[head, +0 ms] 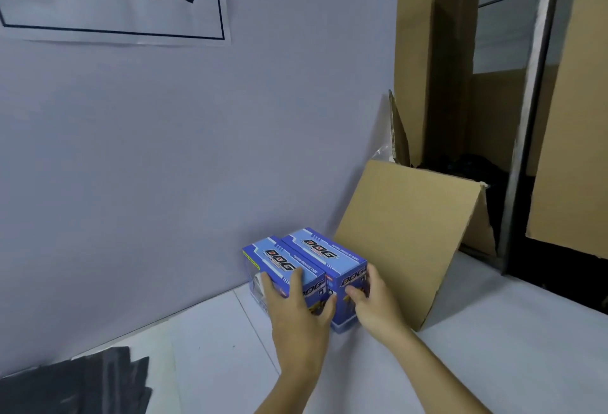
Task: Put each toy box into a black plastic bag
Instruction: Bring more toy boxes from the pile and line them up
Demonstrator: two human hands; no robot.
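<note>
1. Two blue toy boxes stood side by side, touching, on the white table (pixel 493 347) against the grey wall. The left toy box (pixel 279 265) sat under my left hand (pixel 296 311); the right toy box (pixel 332 257) sat under my right hand (pixel 373 298).
2. Both boxes lay straight ahead of me, at arm's reach. Their long axes ran away from me toward the wall, short printed ends facing my palms.
3. My left hand was spread wide over the near end of the left box, fingers curled onto its top edge and thumb against the side. My right hand gripped the near right corner of the right box, fingers curled on its end face.
4. The black plastic bags (pixel 82 384) lay flat in a pile at the near left of the table, well apart from the boxes, so my left hand was the nearer one to them.
5. The boxes were glossy printed card, stiff and square-edged; the left one seemed to have a clear window on its side. The bags looked thin, limp and matt.
6. A brown cardboard carton (pixel 404 239), flaps open, leaned just right of the boxes.
</note>
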